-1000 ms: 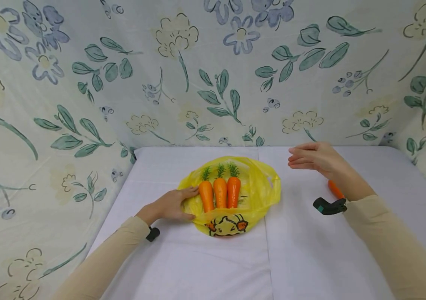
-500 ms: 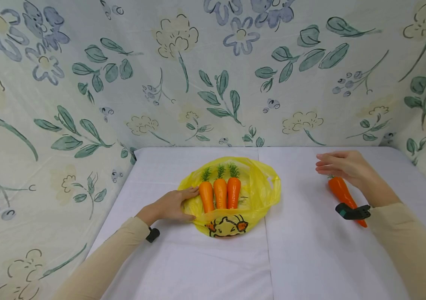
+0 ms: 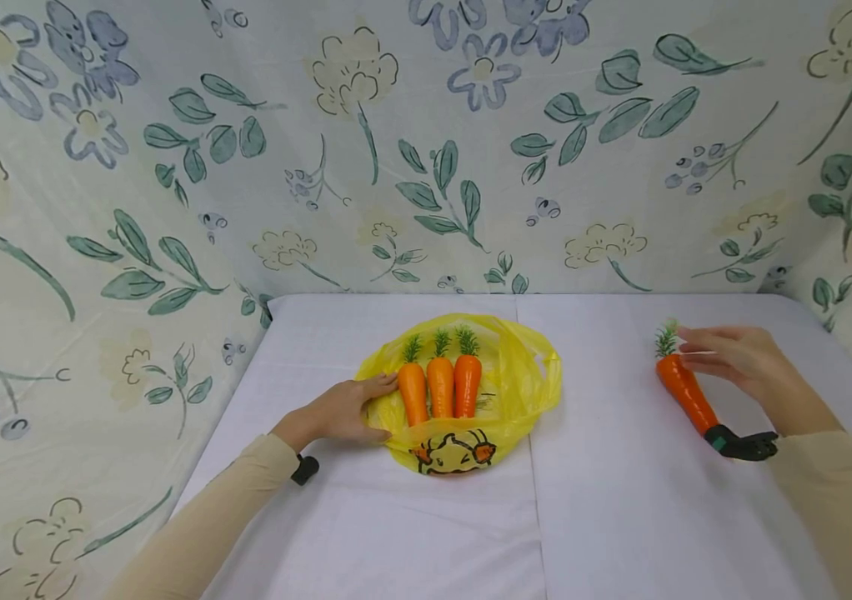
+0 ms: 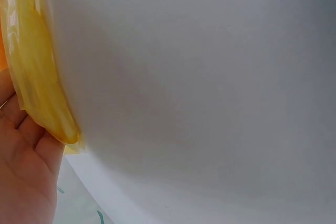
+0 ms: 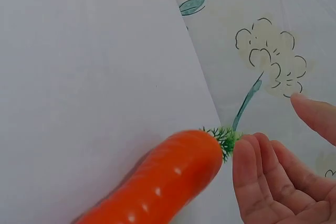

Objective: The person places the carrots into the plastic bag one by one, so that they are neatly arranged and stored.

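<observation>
A yellow plastic bag [image 3: 519, 367] with a cartoon face lies with its mouth spread wide. Inside stand three toy carrots [image 3: 441, 387] side by side, green tops up. My left hand [image 3: 339, 410] holds the bag's left edge, fingers near the leftmost carrot; the left wrist view shows them partly behind the yellow plastic [image 4: 37, 72]. Farther right, another toy carrot [image 3: 684, 390] lies slantwise on the table, its lower end hidden by the wrist camera. My right hand [image 3: 744, 362] hovers beside its green top, thumb and fingers apart in the right wrist view, holding nothing.
White cloth covers the table [image 3: 606, 500], with a seam running down near the middle. A floral curtain [image 3: 426, 167] hangs behind and along both sides. Small black cameras [image 3: 741, 443] are strapped on both wrists.
My right hand has moved right and lower, from left of the loose carrot to its right side, uncovering its top and body. The left hand, bag and three carrots stay put.
</observation>
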The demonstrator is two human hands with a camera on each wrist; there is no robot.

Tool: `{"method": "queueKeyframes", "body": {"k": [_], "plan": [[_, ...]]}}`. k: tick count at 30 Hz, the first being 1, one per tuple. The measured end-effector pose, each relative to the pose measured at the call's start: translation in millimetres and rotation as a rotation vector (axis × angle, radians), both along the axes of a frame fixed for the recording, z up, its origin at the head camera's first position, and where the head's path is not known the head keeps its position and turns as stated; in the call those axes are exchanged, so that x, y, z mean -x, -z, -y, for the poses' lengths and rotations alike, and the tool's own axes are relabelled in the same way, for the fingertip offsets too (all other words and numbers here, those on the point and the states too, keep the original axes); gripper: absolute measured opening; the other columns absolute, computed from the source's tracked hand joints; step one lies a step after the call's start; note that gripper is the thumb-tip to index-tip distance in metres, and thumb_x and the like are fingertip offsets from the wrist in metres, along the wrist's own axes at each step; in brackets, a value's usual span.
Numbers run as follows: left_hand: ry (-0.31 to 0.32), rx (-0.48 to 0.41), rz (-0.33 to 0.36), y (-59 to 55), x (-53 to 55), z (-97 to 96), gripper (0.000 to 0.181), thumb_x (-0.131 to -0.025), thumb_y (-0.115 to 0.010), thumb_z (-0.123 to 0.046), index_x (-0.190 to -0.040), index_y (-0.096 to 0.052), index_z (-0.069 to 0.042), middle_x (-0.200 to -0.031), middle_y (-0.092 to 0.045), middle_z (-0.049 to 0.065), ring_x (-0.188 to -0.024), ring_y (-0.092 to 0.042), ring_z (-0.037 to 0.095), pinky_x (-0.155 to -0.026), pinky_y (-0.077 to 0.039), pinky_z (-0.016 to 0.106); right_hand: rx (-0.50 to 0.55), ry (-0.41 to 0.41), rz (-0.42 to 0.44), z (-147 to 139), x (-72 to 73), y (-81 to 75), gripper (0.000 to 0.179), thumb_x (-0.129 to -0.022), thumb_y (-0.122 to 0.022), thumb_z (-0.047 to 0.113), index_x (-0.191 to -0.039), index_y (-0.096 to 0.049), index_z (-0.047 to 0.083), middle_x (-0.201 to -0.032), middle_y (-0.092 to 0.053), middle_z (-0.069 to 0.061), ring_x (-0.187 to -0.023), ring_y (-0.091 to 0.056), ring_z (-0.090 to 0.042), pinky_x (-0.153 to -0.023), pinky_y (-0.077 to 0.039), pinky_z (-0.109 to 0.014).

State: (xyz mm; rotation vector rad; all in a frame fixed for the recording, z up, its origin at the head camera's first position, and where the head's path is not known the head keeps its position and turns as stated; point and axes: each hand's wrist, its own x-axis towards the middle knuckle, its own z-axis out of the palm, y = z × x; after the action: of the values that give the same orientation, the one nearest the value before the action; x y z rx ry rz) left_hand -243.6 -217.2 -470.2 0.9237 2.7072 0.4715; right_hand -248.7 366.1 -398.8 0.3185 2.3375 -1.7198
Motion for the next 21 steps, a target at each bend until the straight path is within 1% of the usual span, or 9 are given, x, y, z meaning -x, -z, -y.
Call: {"method": "queueKeyframes", "body": {"k": [4,6,9,14,21], "plan": [[0.003,-0.001,0.004,-1.4,-0.1,-0.4,0.086,-0.083,-0.072,-0.05,-0.153,-0.04,-0.013,-0.16,-0.032,0.003,-0.146,-0.03,0.023,-0.116,-0.028,0.048,0.013,0.048,0.029,-10.6,-4.1,6.4,0.073,-0.092,-0.071,0.039,-0.138,-0.041,-0.008,-0.089,-0.06,0.014,-0.08,-0.065,-0.004,-0.085,-0.058,-0.035],[0.001,0.0,0.009,-1.8,0.0,-0.6,0.086,-0.083,-0.072,-0.05,-0.154,-0.039,-0.013,-0.16,-0.031,0.002,-0.146,-0.03,0.022,-0.116,-0.028,0.048,0.009,0.07,0.04,-14.8,-5.5,9.8,0.075,-0.09,-0.073,0.042,-0.137,-0.042,-0.007,-0.087,-0.06,0.015,-0.078,-0.065,-0.003,-0.084,-0.058,-0.036],[-0.002,0.003,0.012,-2.0,0.0,-0.6,0.087,-0.083,-0.072,-0.05,-0.154,-0.039,-0.013,-0.16,-0.031,0.002,-0.146,-0.03,0.022,-0.116,-0.028,0.048,0.006,0.089,0.055,-20.0,-7.5,14.6,0.081,-0.088,-0.074,0.044,-0.139,-0.039,-0.008,-0.085,-0.061,0.016,-0.077,-0.066,-0.003,-0.083,-0.058,-0.035],[-0.002,0.002,0.01,-1.3,0.2,-0.6,0.087,-0.082,-0.071,-0.051,-0.154,-0.039,-0.013,-0.16,-0.031,0.003,-0.146,-0.03,0.022,-0.117,-0.028,0.048,0.0,0.094,0.078,-25.9,-12.6,21.5,0.086,-0.087,-0.074,0.046,-0.141,-0.037,-0.011,-0.083,-0.061,0.017,-0.076,-0.065,-0.003,-0.081,-0.059,-0.034],[-0.007,-0.003,0.013,0.7,1.0,-0.1,0.087,-0.082,-0.071,-0.052,-0.154,-0.04,-0.014,-0.16,-0.031,0.001,-0.146,-0.029,0.021,-0.117,-0.027,0.047,-0.008,0.106,0.095,-31.7,-15.7,33.1,0.084,-0.088,-0.074,0.045,-0.138,-0.039,-0.013,-0.081,-0.061,0.015,-0.074,-0.065,-0.004,-0.075,-0.059,-0.03]]}}
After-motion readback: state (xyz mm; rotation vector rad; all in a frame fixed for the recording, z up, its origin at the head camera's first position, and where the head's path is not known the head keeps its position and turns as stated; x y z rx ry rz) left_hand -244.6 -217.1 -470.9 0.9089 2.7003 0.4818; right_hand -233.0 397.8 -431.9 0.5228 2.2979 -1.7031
